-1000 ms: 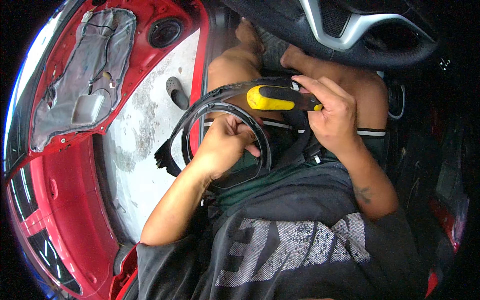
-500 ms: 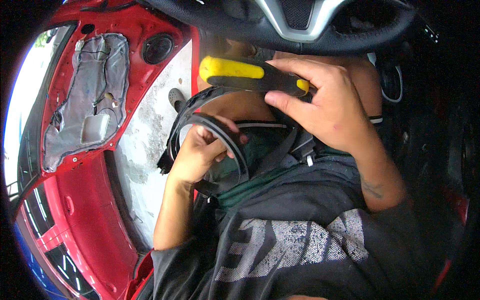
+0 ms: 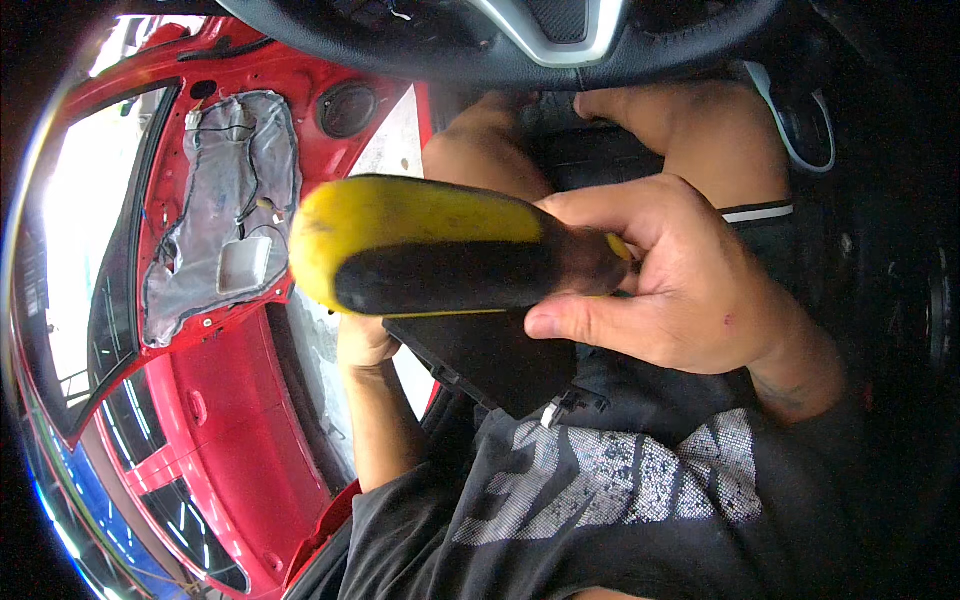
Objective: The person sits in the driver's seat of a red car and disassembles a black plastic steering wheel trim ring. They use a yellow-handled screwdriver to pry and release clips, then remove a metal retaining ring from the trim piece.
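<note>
1. My right hand [image 3: 680,280] is closed on the narrow end of the tool [image 3: 440,260]. The thumb is below, the fingers are on the far side, and the thick yellow and black handle points to my left.
2. The tool is high, near to my face, so it covers much of what is behind it.
3. My left hand [image 3: 365,340] is mostly hidden behind the handle. I cannot tell how far it is open, or if it grips something.
4. The black part [image 3: 500,360] is below the tool, between my two hands and in front of my shirt [image 3: 640,540]. A small white clip [image 3: 549,414] is at its lower end.
5. The steering wheel [image 3: 450,65] is ahead of my legs [image 3: 700,160]. On my left is the red door [image 3: 305,80], with its grey liner [image 3: 215,190] visible.
6. In my judgement, the step in hand is handling the black part, with the tool kept in the right hand.
7. The next move calls, I think, for a clear view of the left hand and a steady hold on the tool.
</note>
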Demonstrator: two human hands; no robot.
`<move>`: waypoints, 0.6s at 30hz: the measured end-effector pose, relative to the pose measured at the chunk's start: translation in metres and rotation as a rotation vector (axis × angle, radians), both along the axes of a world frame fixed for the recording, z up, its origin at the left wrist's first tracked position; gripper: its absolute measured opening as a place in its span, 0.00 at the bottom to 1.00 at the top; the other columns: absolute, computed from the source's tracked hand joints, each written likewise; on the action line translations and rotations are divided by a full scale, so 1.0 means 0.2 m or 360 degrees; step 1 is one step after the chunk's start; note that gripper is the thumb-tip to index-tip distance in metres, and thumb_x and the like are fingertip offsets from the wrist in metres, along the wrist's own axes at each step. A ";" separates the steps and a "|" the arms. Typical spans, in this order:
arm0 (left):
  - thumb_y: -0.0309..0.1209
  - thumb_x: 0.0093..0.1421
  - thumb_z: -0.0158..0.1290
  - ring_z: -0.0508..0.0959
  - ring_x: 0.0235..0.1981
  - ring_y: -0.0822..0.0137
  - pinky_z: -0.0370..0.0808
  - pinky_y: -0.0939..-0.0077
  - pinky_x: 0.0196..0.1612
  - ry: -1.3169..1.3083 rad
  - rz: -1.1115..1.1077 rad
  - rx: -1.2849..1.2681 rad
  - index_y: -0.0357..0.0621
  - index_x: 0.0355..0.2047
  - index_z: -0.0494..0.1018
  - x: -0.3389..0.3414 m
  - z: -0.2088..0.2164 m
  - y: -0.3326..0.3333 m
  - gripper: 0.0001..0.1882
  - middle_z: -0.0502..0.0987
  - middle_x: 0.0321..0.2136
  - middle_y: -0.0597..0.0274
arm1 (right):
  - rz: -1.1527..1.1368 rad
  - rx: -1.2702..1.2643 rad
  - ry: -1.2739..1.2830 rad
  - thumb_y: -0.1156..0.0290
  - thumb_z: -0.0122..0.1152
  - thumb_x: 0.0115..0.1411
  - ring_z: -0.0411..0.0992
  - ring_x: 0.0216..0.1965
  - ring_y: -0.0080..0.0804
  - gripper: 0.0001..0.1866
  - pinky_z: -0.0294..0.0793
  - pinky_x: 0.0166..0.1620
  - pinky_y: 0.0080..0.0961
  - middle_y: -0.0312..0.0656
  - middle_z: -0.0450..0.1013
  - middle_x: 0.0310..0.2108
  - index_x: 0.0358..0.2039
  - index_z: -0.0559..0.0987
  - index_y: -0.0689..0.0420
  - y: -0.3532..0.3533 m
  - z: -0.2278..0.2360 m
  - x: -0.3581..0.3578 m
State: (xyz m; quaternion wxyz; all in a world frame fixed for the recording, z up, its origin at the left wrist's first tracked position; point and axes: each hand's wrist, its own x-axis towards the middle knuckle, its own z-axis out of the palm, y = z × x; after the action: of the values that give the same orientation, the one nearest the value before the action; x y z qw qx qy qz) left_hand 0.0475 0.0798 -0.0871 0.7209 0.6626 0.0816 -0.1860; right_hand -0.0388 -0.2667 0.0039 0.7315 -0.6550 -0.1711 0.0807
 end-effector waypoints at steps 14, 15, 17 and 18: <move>0.17 0.56 0.64 0.85 0.43 0.60 0.85 0.65 0.46 -0.0250 -0.0408 -0.0412 0.34 0.54 0.74 0.09 0.03 -0.08 0.24 0.83 0.47 0.52 | -0.0151 0.0164 0.0231 0.82 0.74 0.54 0.77 0.52 0.28 0.27 0.76 0.61 0.28 0.45 0.79 0.49 0.55 0.77 0.70 0.07 0.03 0.10; 0.17 0.57 0.63 0.85 0.43 0.60 0.85 0.64 0.45 -0.0285 -0.0433 -0.0405 0.34 0.55 0.74 0.10 0.00 -0.05 0.24 0.83 0.47 0.52 | -0.0149 0.0171 0.0223 0.83 0.74 0.54 0.77 0.53 0.28 0.28 0.75 0.62 0.29 0.46 0.79 0.50 0.55 0.76 0.70 0.07 0.03 0.10; 0.18 0.59 0.62 0.85 0.42 0.59 0.85 0.64 0.44 -0.0192 -0.0377 -0.0418 0.34 0.56 0.73 0.12 -0.04 -0.01 0.24 0.82 0.47 0.51 | -0.0142 0.0194 0.0226 0.83 0.75 0.54 0.76 0.54 0.29 0.29 0.75 0.63 0.30 0.46 0.79 0.50 0.56 0.76 0.70 0.08 0.03 0.11; 0.18 0.59 0.61 0.85 0.42 0.59 0.86 0.64 0.43 -0.0146 -0.0349 -0.0424 0.34 0.57 0.72 0.12 -0.05 0.00 0.24 0.82 0.47 0.50 | -0.0138 0.0205 0.0225 0.83 0.75 0.53 0.76 0.55 0.30 0.29 0.75 0.63 0.30 0.47 0.79 0.50 0.56 0.75 0.70 0.08 0.02 0.11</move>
State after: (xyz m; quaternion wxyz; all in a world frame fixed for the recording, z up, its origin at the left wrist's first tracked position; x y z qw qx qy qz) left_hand 0.0719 0.0797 -0.0963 0.7807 0.5740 -0.0494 -0.2422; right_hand -0.0169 -0.2506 0.0088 0.7852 -0.6061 -0.0953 0.0838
